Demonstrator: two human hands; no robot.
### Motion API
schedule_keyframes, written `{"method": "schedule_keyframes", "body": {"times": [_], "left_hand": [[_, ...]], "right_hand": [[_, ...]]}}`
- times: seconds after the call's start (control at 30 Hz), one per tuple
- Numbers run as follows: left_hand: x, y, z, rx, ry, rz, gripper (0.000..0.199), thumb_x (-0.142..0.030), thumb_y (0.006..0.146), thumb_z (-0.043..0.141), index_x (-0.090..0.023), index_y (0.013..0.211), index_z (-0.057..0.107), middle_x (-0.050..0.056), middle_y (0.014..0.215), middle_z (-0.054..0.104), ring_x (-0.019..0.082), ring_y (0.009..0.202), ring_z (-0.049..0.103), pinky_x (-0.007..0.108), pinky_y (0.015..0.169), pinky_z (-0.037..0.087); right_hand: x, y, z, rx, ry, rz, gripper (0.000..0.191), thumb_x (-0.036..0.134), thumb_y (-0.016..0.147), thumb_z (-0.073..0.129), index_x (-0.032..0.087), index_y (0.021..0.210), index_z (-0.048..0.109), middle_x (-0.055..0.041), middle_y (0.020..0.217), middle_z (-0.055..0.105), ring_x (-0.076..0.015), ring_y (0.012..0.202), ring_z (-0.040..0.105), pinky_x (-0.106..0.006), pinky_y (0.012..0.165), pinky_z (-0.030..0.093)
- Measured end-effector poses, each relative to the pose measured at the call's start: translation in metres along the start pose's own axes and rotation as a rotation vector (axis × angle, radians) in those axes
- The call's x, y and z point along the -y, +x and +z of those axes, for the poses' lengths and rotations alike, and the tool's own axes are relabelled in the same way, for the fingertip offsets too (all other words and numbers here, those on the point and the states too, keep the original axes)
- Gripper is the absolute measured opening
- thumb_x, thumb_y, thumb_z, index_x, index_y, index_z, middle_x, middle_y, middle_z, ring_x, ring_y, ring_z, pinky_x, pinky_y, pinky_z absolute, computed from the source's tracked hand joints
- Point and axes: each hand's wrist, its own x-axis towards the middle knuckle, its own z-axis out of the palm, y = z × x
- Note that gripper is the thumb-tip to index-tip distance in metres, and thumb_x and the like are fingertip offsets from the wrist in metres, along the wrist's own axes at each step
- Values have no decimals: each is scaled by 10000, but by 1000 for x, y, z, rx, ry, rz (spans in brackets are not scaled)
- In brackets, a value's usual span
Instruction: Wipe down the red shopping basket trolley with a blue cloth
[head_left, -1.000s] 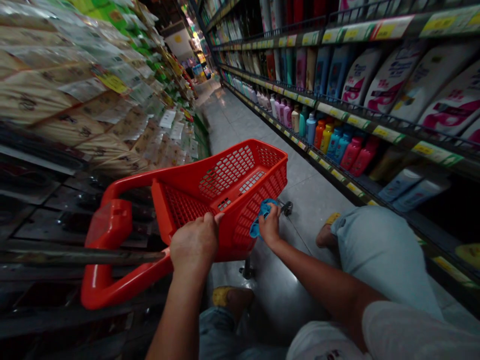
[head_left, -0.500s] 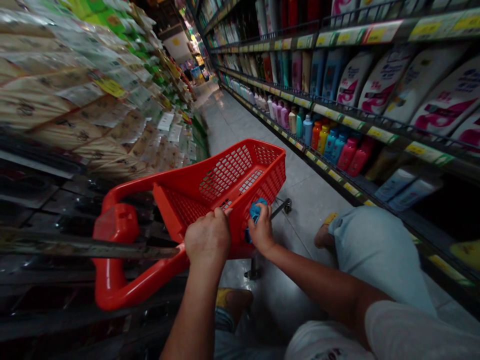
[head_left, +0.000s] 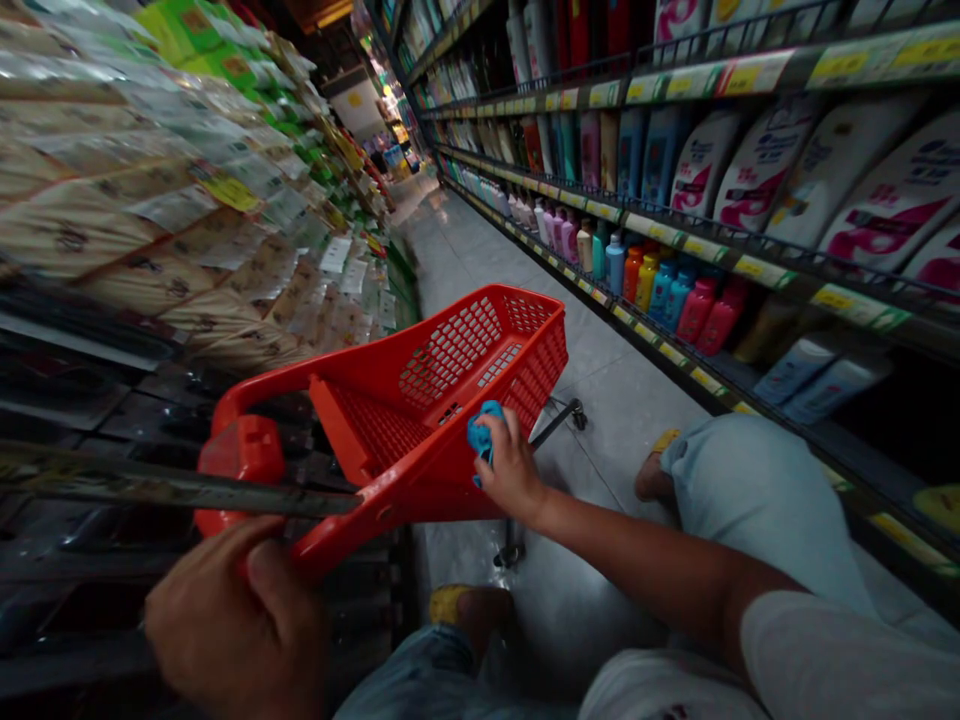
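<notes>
A red plastic shopping basket cart with mesh walls stands in front of me, its looped handle at the left. My left hand, slightly blurred, is closed around the near bar of that handle. In my right hand is a crumpled blue cloth, pressed against the outer side wall of the cart. Part of the cloth is hidden by my fingers. Nothing shows in the part of the basket I can see.
Shelves of bottles line the right side, close to my knee. Stacked plastic-wrapped packs rise at the left. A long dark bar crosses by the cart handle. Tiled floor runs down the aisle.
My left hand has shifted from the cart's side rim down and left to the handle. My right hand has slid the blue cloth slightly left along the side wall.
</notes>
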Motion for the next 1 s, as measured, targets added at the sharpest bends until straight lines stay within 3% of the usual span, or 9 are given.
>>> {"method": "schedule_keyframes", "body": {"times": [0.1,0.2,0.27,0.37,0.47,0.63,0.8,0.93,1.0], "left_hand": [[7,20,8,26,180,5,413,-367,997,293,-230,853,655,91,897,729,291,978,674,387,705,503],[9,32,13,116,272,85,499,-454,1008,281,-229,839,694,80,778,716,220,723,644,308,561,387],[10,35,14,135,287,129,505,-466,1007,284,-234,898,719,72,758,712,195,654,609,291,535,330],[6,36,16,111,294,131,522,-470,1011,272,-232,891,721,68,732,695,186,633,585,282,536,285],[-2,36,19,90,314,86,547,-477,1015,246,-223,820,689,70,722,672,182,625,556,279,544,256],[-15,40,23,119,314,29,533,-485,1006,254,-217,808,670,70,717,649,181,613,517,281,552,233],[-19,42,25,98,339,-13,568,-534,1001,223,-219,775,638,50,702,619,180,621,507,275,568,258],[-19,40,23,118,320,-3,548,-510,996,261,-202,754,646,63,682,599,175,603,486,280,558,242],[-20,38,21,110,304,10,526,-500,994,300,-196,750,652,66,662,593,165,584,467,281,554,237]], "right_hand": [[4,-1,4,110,23,-103,542,37,741,608,263,1230,548,-100,1312,480,-258,1221,543,-419,1053,503],[7,16,7,-146,47,136,520,15,759,531,213,1240,513,-125,1272,468,-251,1192,550,-447,1067,489],[16,23,12,-231,66,191,539,3,754,507,196,1257,493,-136,1274,455,-248,1191,547,-450,1075,481],[26,15,19,-43,81,-40,560,9,743,561,234,1254,519,-116,1302,466,-245,1216,545,-418,1076,488],[14,7,21,101,59,-201,519,17,741,597,259,1198,570,-92,1288,501,-246,1222,547,-408,1071,494],[-15,1,26,-81,-4,205,500,7,751,552,213,1207,548,-115,1231,493,-252,1167,565,-453,1049,501],[-26,-28,38,69,64,146,545,23,693,613,266,1179,588,-72,1268,524,-241,1219,555,-411,1079,476],[-70,-24,37,-127,69,472,418,17,663,510,221,1022,576,-32,1012,570,-199,953,630,-363,903,553],[-80,-15,39,-175,52,550,398,15,651,469,208,990,550,-19,920,550,-192,842,618,-356,822,562]]}}
